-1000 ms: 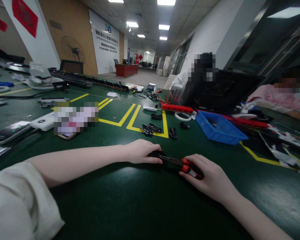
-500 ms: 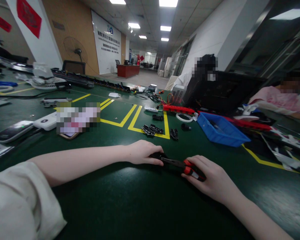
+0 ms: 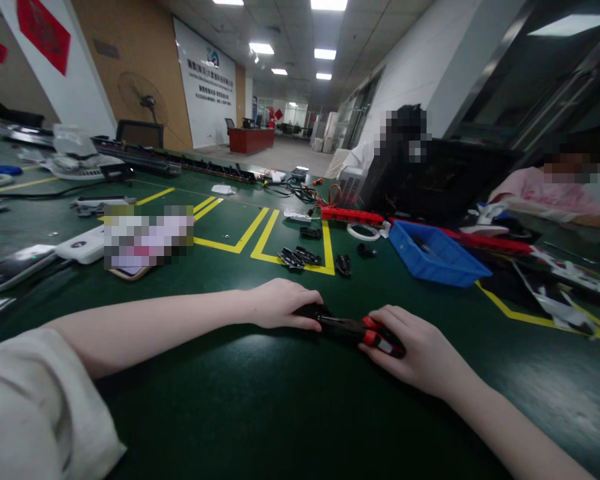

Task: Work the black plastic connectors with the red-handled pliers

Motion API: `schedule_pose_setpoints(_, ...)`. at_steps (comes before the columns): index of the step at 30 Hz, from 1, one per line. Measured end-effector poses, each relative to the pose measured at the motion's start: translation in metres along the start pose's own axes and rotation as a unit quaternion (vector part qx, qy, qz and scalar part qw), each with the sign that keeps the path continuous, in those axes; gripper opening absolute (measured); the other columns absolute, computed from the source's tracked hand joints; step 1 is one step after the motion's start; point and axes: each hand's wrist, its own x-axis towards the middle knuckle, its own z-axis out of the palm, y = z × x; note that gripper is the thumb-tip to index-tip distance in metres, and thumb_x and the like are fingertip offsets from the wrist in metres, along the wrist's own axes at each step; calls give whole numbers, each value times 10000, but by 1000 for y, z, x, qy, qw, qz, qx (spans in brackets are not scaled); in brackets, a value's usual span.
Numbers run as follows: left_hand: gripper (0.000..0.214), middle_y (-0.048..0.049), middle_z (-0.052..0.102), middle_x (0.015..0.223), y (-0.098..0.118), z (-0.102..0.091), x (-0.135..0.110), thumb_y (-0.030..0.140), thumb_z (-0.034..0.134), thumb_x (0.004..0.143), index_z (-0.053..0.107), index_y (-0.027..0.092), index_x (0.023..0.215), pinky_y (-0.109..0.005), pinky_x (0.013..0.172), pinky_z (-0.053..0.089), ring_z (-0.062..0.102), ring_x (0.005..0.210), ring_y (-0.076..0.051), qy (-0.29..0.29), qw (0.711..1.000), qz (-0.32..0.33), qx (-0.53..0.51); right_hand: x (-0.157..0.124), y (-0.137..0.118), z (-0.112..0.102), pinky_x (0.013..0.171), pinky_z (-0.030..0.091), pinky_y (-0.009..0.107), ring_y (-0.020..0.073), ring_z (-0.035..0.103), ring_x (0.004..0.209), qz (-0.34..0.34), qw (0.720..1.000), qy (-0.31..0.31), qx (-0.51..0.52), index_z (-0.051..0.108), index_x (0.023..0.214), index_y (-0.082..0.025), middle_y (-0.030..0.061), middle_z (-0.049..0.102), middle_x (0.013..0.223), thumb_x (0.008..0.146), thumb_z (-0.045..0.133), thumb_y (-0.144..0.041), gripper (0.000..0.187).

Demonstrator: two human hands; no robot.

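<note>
My right hand (image 3: 415, 348) is wrapped round the red and black handles of a pair of pliers (image 3: 383, 341). The long dark jaws of the pliers point left and reach a small black part (image 3: 313, 311). Between thumb and fingers, my left hand (image 3: 286, 305) pinches that black part; its exact kind cannot be made out. The jaw tips touch or overlap the part near my left fingertips. Beyond my hands lie several small black pieces (image 3: 300, 257) of similar look, some inside a yellow taped outline on the green table (image 3: 220, 407).
A blue bin (image 3: 435, 263) with something dark inside stands to the right, near a red power strip (image 3: 353, 215) and a white ring (image 3: 363, 231). At left lie a phone (image 3: 130, 267) and white devices (image 3: 83, 245). A person in pink (image 3: 535, 190) sits at far right.
The whole view has shifted slightly, so things appear a little further left. Both hands keep the same hold on the black part and the pliers.
</note>
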Motion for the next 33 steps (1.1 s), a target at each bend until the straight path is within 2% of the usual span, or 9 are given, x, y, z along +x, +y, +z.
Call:
schedule_pose_setpoints(5,381,-54,690,960,0,0,0,501,568,945,559,183,1155,-263,660,442,663,838,-211,-1,1000,-1,-8,-2,2,1,659,537,319,192,650,779,6,1000,3,13,588,1032,-208,63,663,934,853,632,-373,247)
schedule_pose_setpoints(13,382,-44,675,915,0,-1,-1,515,548,951,560,179,1133,-258,638,423,646,797,-200,3,1000,2,-10,-3,4,1,752,553,349,214,652,893,32,999,31,28,586,1080,-223,72,661,1023,859,640,-399,288)
schedule_pose_setpoints(28,392,-55,689,947,0,0,-1,505,550,954,566,177,1169,-261,663,442,660,824,-204,2,1000,0,-11,1,-3,2,692,547,326,200,660,818,46,997,-1,56,607,1033,-223,59,672,958,851,643,-386,248)
schedule_pose_setpoints(33,389,-54,690,964,-1,0,-1,508,539,959,564,183,1169,-264,665,445,661,835,-208,-1,1000,2,-15,0,-1,2,709,549,338,204,654,851,48,997,-8,55,597,1058,-222,66,663,992,854,641,-394,271)
